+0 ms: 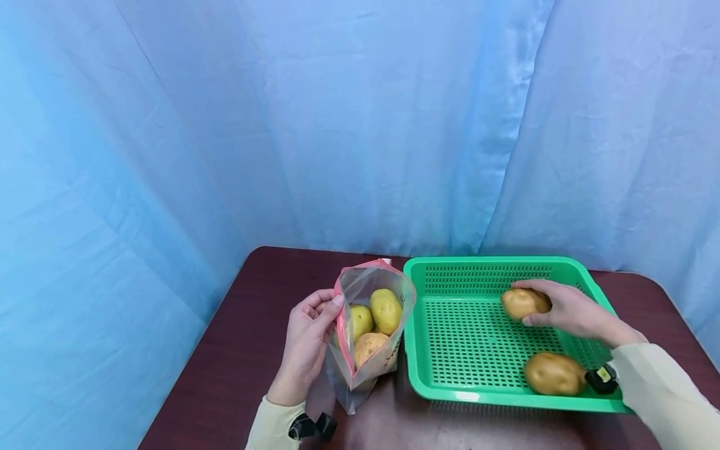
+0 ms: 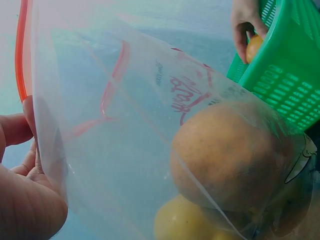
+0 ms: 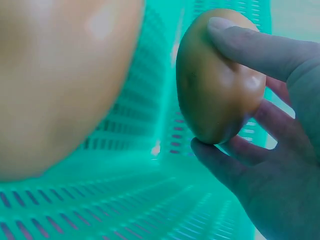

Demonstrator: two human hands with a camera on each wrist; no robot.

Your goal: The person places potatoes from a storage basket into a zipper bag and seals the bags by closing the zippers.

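Note:
My left hand pinches the pink-edged rim of a clear zip bag, whose mouth gapes wide. Inside the bag are two yellowish potatoes and a browner potato; the left wrist view shows that brown potato through the film. Over the green basket, my right hand grips a brown potato between thumb and fingers, as the right wrist view of this potato confirms. Another brown potato lies in the basket's near right corner, below my right wrist.
The basket stands on a dark reddish-brown table, right beside the bag. A light blue curtain hangs behind the table and along its left side. Black wrist cameras are strapped to both wrists.

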